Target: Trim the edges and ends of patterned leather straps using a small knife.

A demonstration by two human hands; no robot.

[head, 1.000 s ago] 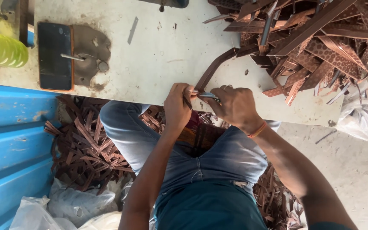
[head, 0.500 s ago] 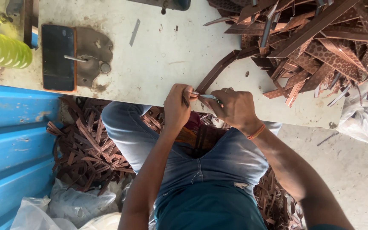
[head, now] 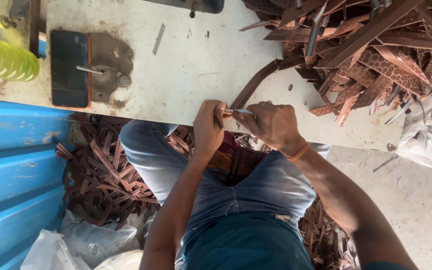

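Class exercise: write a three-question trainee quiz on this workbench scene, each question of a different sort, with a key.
1. True or false: the right hand holds a thin blue-tipped tool.
2. The dark phone lies on: A) the table B) the floor C) the lap
3. Fill in: the left hand pinches a long brown ____.

Key: 1 true; 2 A; 3 strip

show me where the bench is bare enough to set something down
The bench is bare in its middle, between the phone with its metal plate and the strip pile. A small metal sliver lies there. The right side is crowded with strips. At the near edge the left hand and right hand work a strip.
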